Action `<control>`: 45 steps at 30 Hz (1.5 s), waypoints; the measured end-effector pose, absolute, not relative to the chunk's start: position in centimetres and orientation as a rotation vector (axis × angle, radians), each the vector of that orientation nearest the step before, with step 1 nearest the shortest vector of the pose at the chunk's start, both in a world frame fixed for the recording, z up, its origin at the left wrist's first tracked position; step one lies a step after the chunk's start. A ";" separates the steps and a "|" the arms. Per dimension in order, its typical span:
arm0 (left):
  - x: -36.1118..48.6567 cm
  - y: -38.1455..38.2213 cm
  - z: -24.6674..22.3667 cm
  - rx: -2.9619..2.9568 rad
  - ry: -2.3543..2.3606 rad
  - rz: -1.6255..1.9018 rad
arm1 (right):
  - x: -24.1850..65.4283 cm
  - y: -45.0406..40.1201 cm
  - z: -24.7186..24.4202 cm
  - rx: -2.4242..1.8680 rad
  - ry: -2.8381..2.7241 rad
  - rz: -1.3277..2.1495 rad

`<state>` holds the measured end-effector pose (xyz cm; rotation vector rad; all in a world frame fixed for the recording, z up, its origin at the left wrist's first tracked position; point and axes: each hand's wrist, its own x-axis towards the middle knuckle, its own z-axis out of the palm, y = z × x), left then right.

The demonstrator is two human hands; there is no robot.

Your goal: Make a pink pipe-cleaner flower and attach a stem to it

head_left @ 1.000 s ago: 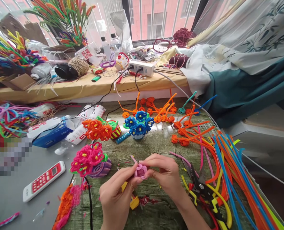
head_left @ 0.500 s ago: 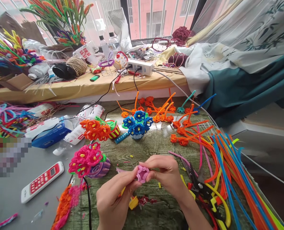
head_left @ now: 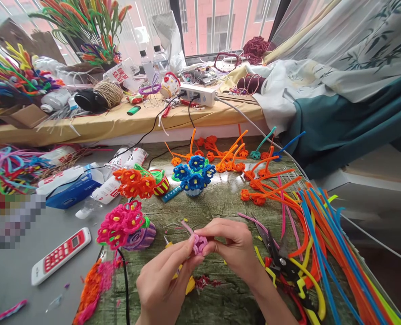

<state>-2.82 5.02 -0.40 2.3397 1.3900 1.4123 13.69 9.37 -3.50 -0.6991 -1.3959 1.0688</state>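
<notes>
Between my fingertips is a small pink pipe-cleaner flower (head_left: 200,245), its loops bunched in a ring and a loose tail pointing up and left. My left hand (head_left: 168,273) pinches its left side, while my right hand (head_left: 233,246) pinches the right side. Below them lies a yellow object (head_left: 190,285), partly hidden by my left hand, beside a tuft of dark red fuzz (head_left: 207,283). Scissors (head_left: 278,257) rest open-bladed on the table right of my right hand.
Pots of blue flowers (head_left: 194,176), orange flowers (head_left: 135,183) and magenta flowers (head_left: 122,225) stand ahead and left. Orange flower heads on stems (head_left: 254,180) lie behind. Loose pipe cleaners (head_left: 335,253) spread at right. A white phone handset (head_left: 61,256) lies on the grey surface at left.
The pink flower has turned and drawn into a tighter ring. Its loose tail now points up and left above my left fingers. Both hands stay in nearly the same place.
</notes>
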 end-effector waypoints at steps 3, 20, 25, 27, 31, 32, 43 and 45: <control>-2.7 5.0 -0.3 2.264 1.392 1.442 | 13.8 9.4 -3.6 -0.677 -1.363 1.166; -3.3 5.3 0.6 2.116 1.365 1.380 | 13.9 9.3 -3.6 -0.641 -1.597 1.208; -3.4 5.5 0.4 2.164 1.335 1.400 | 13.5 9.0 -3.7 -0.629 -1.550 1.148; -3.4 5.6 0.2 2.214 1.324 1.414 | 13.3 8.8 -3.9 -0.623 -1.525 1.132; -3.5 5.6 -0.2 2.305 1.301 1.417 | 13.2 8.6 -4.3 -0.617 -1.508 1.139; -3.5 5.5 -0.3 2.318 1.293 1.413 | 13.2 8.5 -4.4 -0.613 -1.516 1.135; -3.4 5.1 -0.6 2.521 1.368 1.190 | 12.9 8.5 -4.4 -0.656 -1.583 0.933; -3.5 5.1 -0.7 2.538 1.373 1.144 | 12.9 8.5 -4.2 -0.660 -1.615 0.882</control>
